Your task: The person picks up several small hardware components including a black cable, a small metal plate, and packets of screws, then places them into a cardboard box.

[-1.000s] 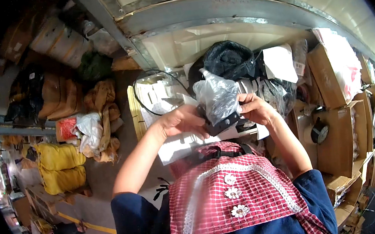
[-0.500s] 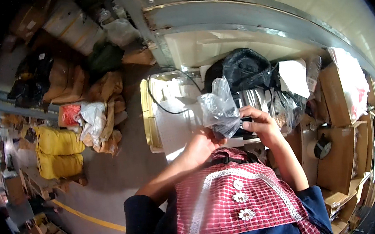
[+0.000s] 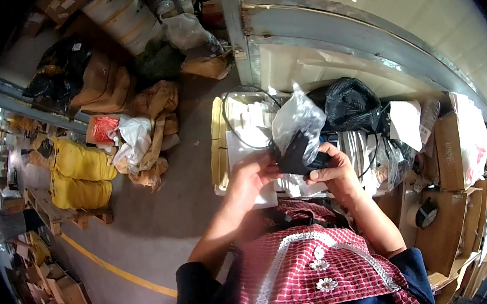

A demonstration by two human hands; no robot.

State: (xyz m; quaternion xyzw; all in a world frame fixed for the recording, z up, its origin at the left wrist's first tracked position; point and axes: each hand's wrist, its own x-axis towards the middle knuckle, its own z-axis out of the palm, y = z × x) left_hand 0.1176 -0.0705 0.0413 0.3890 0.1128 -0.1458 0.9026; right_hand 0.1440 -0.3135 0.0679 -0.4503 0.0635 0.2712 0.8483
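Note:
Both hands hold a clear plastic bag (image 3: 295, 115) with a flat black object (image 3: 294, 156) at its lower end; its exact kind does not show. My left hand (image 3: 251, 180) is closed at the object's left edge, fingertips pressed to it. On the other side my right hand (image 3: 336, 173) pinches the lower right corner, thumb in front and fingers behind. The loose, crumpled top of the bag points up and away from me. Just beyond lies a worktop with a yellow-edged tray (image 3: 218, 148) of papers, crossed by a thin black cable (image 3: 231, 131).
A black plastic sack (image 3: 353, 103) stands behind the hands, with clear bags (image 3: 393, 152) to its right. Cardboard boxes (image 3: 447, 150) line the right side. Yellow bundles (image 3: 83, 172) rest on a wooden pallet (image 3: 44, 209) at left. A grey metal beam (image 3: 325, 27) runs along the wall.
The view has shifted left, so the scene sits further right and lower. The bag has been turned, and more of the black object now shows between my hands.

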